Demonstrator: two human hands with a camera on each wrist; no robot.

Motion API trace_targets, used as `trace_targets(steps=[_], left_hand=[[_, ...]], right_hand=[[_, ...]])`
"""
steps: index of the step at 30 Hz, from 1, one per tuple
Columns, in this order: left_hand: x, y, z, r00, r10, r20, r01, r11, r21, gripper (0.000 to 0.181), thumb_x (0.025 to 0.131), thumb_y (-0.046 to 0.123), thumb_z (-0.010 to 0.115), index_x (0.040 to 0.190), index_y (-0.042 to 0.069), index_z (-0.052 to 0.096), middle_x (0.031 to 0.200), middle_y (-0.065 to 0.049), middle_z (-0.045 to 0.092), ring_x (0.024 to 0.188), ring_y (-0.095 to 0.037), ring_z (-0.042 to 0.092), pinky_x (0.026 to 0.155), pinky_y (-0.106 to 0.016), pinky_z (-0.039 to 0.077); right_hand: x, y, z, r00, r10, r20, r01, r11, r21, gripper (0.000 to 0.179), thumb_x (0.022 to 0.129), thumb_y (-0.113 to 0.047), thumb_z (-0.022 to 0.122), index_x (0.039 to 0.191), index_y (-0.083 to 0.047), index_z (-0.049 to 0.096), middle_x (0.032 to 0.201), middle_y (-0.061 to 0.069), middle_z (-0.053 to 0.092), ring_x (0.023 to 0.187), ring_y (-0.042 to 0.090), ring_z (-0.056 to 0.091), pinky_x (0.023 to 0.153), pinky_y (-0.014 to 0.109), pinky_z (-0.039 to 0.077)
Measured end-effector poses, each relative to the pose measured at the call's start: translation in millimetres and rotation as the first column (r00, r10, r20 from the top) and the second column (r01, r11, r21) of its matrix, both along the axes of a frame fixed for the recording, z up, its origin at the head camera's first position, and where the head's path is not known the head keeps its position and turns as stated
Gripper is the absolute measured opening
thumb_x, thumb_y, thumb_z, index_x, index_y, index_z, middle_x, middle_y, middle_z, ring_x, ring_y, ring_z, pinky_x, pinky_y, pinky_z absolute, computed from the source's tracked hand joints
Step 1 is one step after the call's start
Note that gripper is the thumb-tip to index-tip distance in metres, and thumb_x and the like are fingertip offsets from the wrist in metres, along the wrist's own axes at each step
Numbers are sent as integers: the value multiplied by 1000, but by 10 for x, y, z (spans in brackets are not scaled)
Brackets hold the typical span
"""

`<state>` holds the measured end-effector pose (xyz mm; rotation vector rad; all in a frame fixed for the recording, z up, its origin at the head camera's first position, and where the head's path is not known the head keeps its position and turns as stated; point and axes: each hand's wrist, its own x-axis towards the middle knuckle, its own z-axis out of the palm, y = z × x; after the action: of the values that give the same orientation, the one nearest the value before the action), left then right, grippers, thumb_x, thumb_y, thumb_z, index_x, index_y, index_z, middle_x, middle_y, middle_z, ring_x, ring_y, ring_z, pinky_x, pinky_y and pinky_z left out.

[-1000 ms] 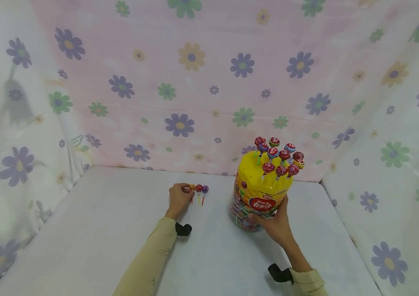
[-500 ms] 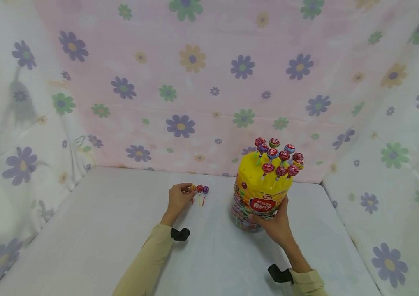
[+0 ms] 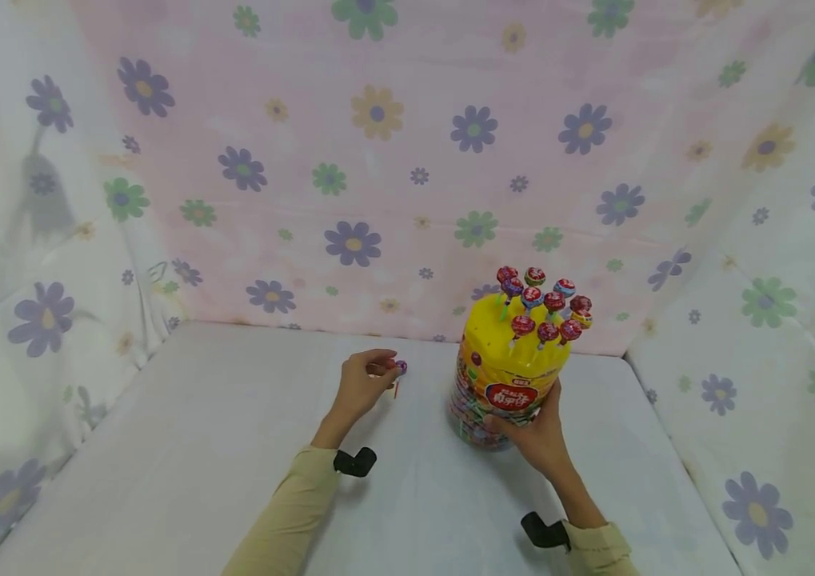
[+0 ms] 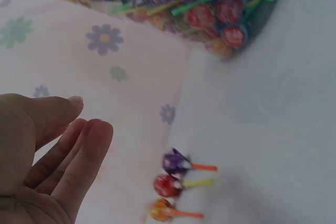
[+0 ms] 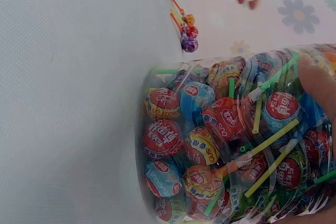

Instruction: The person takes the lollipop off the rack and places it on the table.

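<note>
My left hand (image 3: 360, 388) hovers over three lollipops on the white table, partly hiding them in the head view. Its thumb and fingers are loosely bent and apart, with nothing between them in the left wrist view. Side by side lie a purple lollipop (image 4: 174, 162) with a red stick, a red lollipop (image 4: 166, 185) with a yellow stick and an orange lollipop (image 4: 161, 211). On the right, my right hand (image 3: 545, 448) grips the lower side of a clear jar (image 5: 220, 124) packed with wrapped lollipops. Several lollipops (image 3: 522, 326) stand upright in its yellow top (image 3: 486, 328).
The white table (image 3: 198, 448) ends at a pink flowered cloth (image 3: 407, 224) behind the jar, with pale flowered cloth on both sides. A black wrist camera mount (image 3: 355, 462) sticks out at my left wrist, another mount (image 3: 544, 531) at my right.
My left hand has moved up off the orange lollipop and to the right, over the others, holding nothing. The right hand and the jar have stayed put.
</note>
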<state>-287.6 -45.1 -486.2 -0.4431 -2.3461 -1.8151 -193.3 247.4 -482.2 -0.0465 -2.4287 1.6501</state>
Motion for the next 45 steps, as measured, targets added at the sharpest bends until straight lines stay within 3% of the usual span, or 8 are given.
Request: trace_targets(steps=[5, 10, 15, 21, 26, 31, 40, 45], left_hand=[[4, 124, 234, 994, -77, -84, 77, 997, -1, 27, 92, 0, 72, 118, -4, 71, 94, -17, 73, 79, -33, 74, 65, -25, 62], [49, 273, 550, 972, -148, -180, 157, 987, 32, 28, 95, 2, 69, 122, -4, 69, 100, -19, 73, 81, -36, 74, 69, -26, 62], [123, 451, 872, 955, -159, -252, 183, 980, 77, 30, 98, 6, 67, 126, -2, 68, 104, -19, 74, 86, -32, 74, 75, -28, 63], [174, 699, 1149, 950, -158, -269, 203, 968, 146, 33, 98, 6, 67, 130, -1, 67, 115, -19, 73, 106, -29, 72, 88, -31, 60], [142, 890, 1262, 939, -198, -280, 254, 950, 180, 37, 98, 3, 65, 135, -2, 62, 124, -21, 69, 115, -32, 68, 96, -34, 57], [101, 1029, 1345, 925, -238, -297, 290, 946, 147, 39, 100, 2, 62, 139, -3, 58, 127, -23, 68, 119, -32, 66, 97, -31, 57], [-10, 1172, 1408, 915, -235, -329, 273, 959, 73, 37, 99, 1, 63, 135, -5, 60, 118, -22, 70, 111, -33, 69, 94, -27, 57], [-51, 1217, 1421, 905, -218, -366, 234, 972, -1, 36, 98, 1, 64, 132, -7, 60, 114, -21, 71, 106, -31, 70, 93, -25, 57]], right_hand=[[-30, 32, -63, 999, -7, -31, 7, 1000, 7, 114, 81, -15, 87, 157, -28, 4, 153, 11, 35, 143, 35, 38, 119, 63, 29], [-7, 35, -57, 1000, -3, -30, 3, 1000, 1, 113, 81, -17, 88, 156, -30, 5, 152, 10, 36, 143, 35, 39, 118, 63, 30], [11, 40, -56, 1000, -8, -18, 8, 1000, -12, 112, 81, -17, 88, 155, -32, 6, 152, 9, 36, 143, 34, 39, 119, 62, 30], [9, 35, -57, 1000, -8, -16, 7, 1000, -13, 112, 81, -17, 88, 155, -28, 5, 153, 11, 35, 143, 35, 39, 118, 62, 31], [17, 37, -58, 1000, -15, -13, 15, 1000, -18, 113, 81, -15, 88, 155, -29, 5, 152, 11, 35, 143, 34, 39, 118, 62, 32], [27, 34, -55, 1000, -9, -24, 9, 1000, -21, 114, 80, -14, 88, 157, -27, 4, 153, 12, 34, 142, 35, 39, 119, 62, 30], [-18, 37, -105, 999, -3, -53, 3, 1000, -9, 112, 80, -15, 88, 156, -26, 7, 151, 11, 35, 140, 34, 40, 118, 63, 32], [-44, 45, -114, 998, 11, -61, -11, 1000, -9, 111, 80, -15, 89, 155, -28, 8, 151, 10, 35, 141, 33, 41, 118, 62, 32]])
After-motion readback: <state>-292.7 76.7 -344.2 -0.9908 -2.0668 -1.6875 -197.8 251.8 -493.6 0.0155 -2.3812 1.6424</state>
